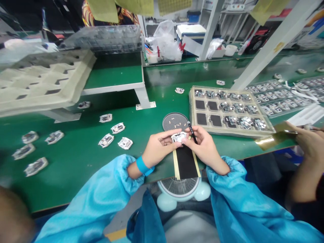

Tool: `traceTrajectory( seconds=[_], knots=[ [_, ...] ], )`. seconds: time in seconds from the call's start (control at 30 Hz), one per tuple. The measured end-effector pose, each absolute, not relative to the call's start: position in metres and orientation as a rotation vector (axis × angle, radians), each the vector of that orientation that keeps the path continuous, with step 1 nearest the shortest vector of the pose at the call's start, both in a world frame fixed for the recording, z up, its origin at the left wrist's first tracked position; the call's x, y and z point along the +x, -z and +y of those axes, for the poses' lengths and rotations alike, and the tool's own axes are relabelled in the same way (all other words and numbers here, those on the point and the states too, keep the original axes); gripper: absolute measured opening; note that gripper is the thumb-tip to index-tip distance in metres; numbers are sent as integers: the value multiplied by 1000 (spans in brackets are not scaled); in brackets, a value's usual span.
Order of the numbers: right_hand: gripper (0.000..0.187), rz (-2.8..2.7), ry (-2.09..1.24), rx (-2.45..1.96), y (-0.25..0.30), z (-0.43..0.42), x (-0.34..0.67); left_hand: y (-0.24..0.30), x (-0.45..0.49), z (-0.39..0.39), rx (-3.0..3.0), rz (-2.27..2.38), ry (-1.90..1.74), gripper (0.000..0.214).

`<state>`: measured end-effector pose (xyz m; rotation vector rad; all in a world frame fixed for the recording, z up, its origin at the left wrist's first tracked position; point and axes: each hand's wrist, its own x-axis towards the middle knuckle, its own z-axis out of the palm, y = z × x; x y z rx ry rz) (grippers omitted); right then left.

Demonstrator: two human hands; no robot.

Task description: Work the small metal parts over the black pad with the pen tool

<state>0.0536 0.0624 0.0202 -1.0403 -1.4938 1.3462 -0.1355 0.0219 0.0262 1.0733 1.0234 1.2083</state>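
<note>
- Two hands on it: my left hand (160,146) pinches the left end of the white part (178,138), my right hand (205,145) has fingertips on the right end.
- Long axis runs side to side, hand to hand; neither is nearer, both touch.
- Right fingers also grasp a black tool (192,133), slanting away beside the round dish (167,122).
- Part's at the black mat's (187,163) far end, dish just beyond.
</note>
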Motion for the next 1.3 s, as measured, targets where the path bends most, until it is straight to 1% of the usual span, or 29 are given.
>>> traceTrajectory(
  seconds=[0.2, 0.37, 0.5, 0.7, 0.9, 1.03, 1.17, 1.3],
  knots=[
    [38, -1441, -1503, -857, -18, 64, 53, -31, -137, 24, 1033, 967, -1199, 58],
    [41, -1404, -1531, -840, -15, 62, 50, -28, -135, 22, 1049, 963, -1203, 56],
    [40, -1382, -1514, -848, -16, 61, 48, -28, -135, 22, 1017, 953, -1204, 55],
    [38, -1377, -1593, -835, -19, 64, 49, -31, -137, 23, 965, 943, -1173, 57],
    [35, -1402, -1547, -830, -19, 64, 49, -32, -137, 24, 951, 960, -1165, 53],
    [39, -1395, -1484, -874, -17, 60, 46, -31, -137, 24, 938, 951, -1162, 57],
    [38, -1381, -1418, -901, -15, 58, 44, -27, -139, 24, 1045, 980, -1142, 43],
    [38, -1362, -1400, -921, -14, 58, 45, -25, -141, 24, 1095, 954, -1153, 37]
  ],
)
